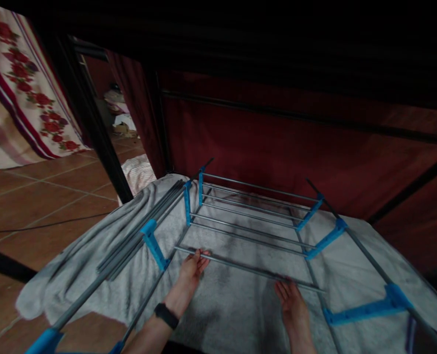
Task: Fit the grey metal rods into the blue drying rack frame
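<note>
Both hands meeting one grey rod at the rack

From my remote seat, I am seeing a grey rod running crosswise at the near part of the blue-bracketed rack, closer to me than the rack's other rungs. My left hand is pinching it near its left end, thumb and fingers meeting at the metal. My right hand is touching it nearer its right end, palm turned up and fingers extended; I cannot tell whether the thumb is closing on it. A black band is circling the left wrist. Along the rack's left side, a bundle of grey pipes is lying lengthwise. Beneath the rack, a grey blanket is spreading, and behind the rack a dark red curtain is hanging.
</note>
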Demonstrator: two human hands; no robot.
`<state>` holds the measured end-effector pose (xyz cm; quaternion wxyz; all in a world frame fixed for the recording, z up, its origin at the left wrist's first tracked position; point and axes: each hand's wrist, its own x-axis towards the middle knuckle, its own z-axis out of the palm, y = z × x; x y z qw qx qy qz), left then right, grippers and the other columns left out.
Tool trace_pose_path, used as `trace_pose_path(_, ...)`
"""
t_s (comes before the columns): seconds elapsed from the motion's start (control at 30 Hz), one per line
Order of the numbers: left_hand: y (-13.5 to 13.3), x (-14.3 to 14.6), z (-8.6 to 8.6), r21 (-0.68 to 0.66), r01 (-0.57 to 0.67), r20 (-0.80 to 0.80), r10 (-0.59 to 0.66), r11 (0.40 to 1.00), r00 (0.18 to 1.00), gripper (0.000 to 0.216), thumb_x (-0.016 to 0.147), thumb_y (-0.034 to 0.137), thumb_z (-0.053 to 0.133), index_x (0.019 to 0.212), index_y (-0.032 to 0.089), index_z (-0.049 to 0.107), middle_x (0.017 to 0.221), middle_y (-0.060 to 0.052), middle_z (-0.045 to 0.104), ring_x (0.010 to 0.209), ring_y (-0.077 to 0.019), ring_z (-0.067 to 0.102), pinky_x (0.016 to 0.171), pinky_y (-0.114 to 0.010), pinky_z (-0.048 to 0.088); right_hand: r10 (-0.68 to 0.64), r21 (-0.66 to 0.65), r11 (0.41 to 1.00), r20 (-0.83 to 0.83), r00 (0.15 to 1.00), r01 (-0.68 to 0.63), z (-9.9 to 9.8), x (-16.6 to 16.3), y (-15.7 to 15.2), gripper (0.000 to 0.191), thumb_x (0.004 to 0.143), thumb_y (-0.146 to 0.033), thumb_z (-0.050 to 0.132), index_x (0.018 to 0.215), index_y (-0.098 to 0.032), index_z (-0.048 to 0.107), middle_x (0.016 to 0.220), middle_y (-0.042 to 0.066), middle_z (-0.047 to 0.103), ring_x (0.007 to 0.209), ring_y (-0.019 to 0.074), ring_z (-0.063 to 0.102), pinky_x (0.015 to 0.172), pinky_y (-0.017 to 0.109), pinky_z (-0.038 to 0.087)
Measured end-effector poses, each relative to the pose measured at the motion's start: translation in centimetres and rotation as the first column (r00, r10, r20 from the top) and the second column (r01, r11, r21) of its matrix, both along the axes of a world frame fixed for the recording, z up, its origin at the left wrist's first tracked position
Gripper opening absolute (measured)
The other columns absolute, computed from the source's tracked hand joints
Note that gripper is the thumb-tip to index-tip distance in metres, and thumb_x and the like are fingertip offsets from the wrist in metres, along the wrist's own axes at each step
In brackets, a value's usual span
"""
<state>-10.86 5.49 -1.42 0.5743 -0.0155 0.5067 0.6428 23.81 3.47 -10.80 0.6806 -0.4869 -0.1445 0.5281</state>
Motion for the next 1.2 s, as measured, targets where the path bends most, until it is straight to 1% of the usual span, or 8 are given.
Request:
trace_pose_path(0.07, -0.1, 0.2, 0.0, 0.006, 0.003, 0.000, -0.003, 1.000, 1.000, 0.023, 0.107, 0.005, 0.056, 0.090, 0.016, 0.066, 0.084, -0.009, 0.079, 0.068, -0.0153, 0.078, 0.073, -0.026, 0.067, -0.007, -0.028, 1.000, -0.010, 1.000, 0.006, 0.4, -0.3, 0.2, 0.038, 0.061, -0.044, 0.096, 0.089, -0.028, 0.077, 0.092, -0.001, 0.081, 0.087, 0.0221, 0.080, 0.078, 0.036, 0.071)
trace_pose_path(0.2, -0.2, -0.1, 0.2, 0.019, -0.030, -0.009, 0.030, 0.999, 1.000, 0.021, 0.106, 0.006, 0.057, 0.089, 0.016, 0.065, 0.087, -0.011, 0.080, 0.071, -0.0170, 0.079, 0.073, -0.027, 0.068, -0.029, -0.002, 1.000, 0.041, 0.999, 0.029, 0.2, 0.3, 0.5, 0.034, 0.057, -0.040, 0.096, 0.080, -0.028, 0.075, 0.089, -0.001, 0.080, 0.082, 0.0214, 0.080, 0.074, 0.034, 0.072)
trace_pose_path(0.37, 0.0, -1.5, 0.4, 0.018, -0.126, -0.029, 0.126, 0.992, 0.992, 0.022, 0.108, 0.008, 0.056, 0.089, 0.016, 0.064, 0.081, -0.006, 0.077, 0.066, -0.0129, 0.075, 0.068, -0.023, 0.065, -0.053, -0.018, 0.998, 0.032, 0.998, 0.053, -0.4, 1.7, 0.8, 0.034, 0.058, -0.039, 0.097, 0.081, -0.027, 0.075, 0.091, -0.001, 0.081, 0.083, 0.0194, 0.080, 0.076, 0.032, 0.071)
trace_pose_path(0.5, 0.1, -2.2, 0.5, 0.000, -0.154, -0.028, 0.154, 0.988, 0.988, 0.024, 0.107, 0.005, 0.056, 0.087, 0.016, 0.065, 0.076, -0.004, 0.074, 0.061, -0.0113, 0.072, 0.063, -0.021, 0.063, -0.055, -0.050, 0.997, 0.024, 0.998, 0.056, -0.6, 1.8, 1.1, 0.037, 0.053, -0.037, 0.100, 0.080, -0.028, 0.076, 0.088, -0.002, 0.081, 0.082, 0.0180, 0.079, 0.077, 0.029, 0.070)
trace_pose_path(0.73, 0.2, -2.8, 1.1, 0.003, -0.182, -0.015, 0.182, 0.983, 0.983, 0.026, 0.102, -0.001, 0.056, 0.086, 0.016, 0.065, 0.078, -0.005, 0.075, 0.065, -0.0137, 0.073, 0.069, -0.026, 0.065, -0.042, -0.003, 0.999, -0.007, 0.999, 0.042, -0.8, 1.4, 1.3, 0.039, 0.053, -0.036, 0.103, 0.074, -0.029, 0.071, 0.087, -0.004, 0.080, 0.082, 0.0176, 0.079, 0.081, 0.031, 0.072)
trace_pose_path(0.93, 0.6, -3.3, 1.8, -0.010, -0.192, -0.033, 0.191, 0.981, 0.981, 0.028, 0.106, 0.004, 0.052, 0.084, 0.017, 0.062, 0.081, -0.006, 0.075, 0.067, -0.0144, 0.074, 0.068, -0.026, 0.064, 0.016, 0.037, 0.999, 0.016, 1.000, -0.016, 1.0, 0.5, 1.9, 0.045, 0.056, -0.037, 0.103, 0.092, -0.030, 0.077, 0.090, -0.001, 0.083, 0.090, 0.0222, 0.080, 0.084, 0.037, 0.071)
trace_pose_path(1.1, 1.2, -3.5, 2.2, -0.064, -0.201, -0.072, 0.196, 0.977, 0.978, 0.028, 0.107, 0.004, 0.054, 0.083, 0.018, 0.060, 0.074, 0.002, 0.067, 0.057, -0.0090, 0.066, 0.062, -0.020, 0.060, -0.026, 0.039, 0.999, -0.039, 0.999, 0.028, 3.2, -0.4, 2.3, 0.049, 0.053, -0.031, 0.102, 0.095, -0.028, 0.076, 0.093, 0.001, 0.084, 0.092, 0.0231, 0.080, 0.093, 0.043, 0.069)
trace_pose_path(1.2, 1.4, -3.6, 2.5, -0.090, -0.185, -0.085, 0.177, 0.979, 0.981, 0.031, 0.105, -0.001, 0.050, 0.082, 0.017, 0.059, 0.069, 0.005, 0.062, 0.050, -0.0065, 0.059, 0.058, -0.018, 0.058, -0.054, 0.045, 0.997, -0.048, 0.997, 0.056, 3.9, -0.8, 2.4, 0.049, 0.051, -0.028, 0.101, 0.093, -0.027, 0.075, 0.089, -0.001, 0.081, 0.090, 0.0210, 0.078, 0.094, 0.043, 0.068)
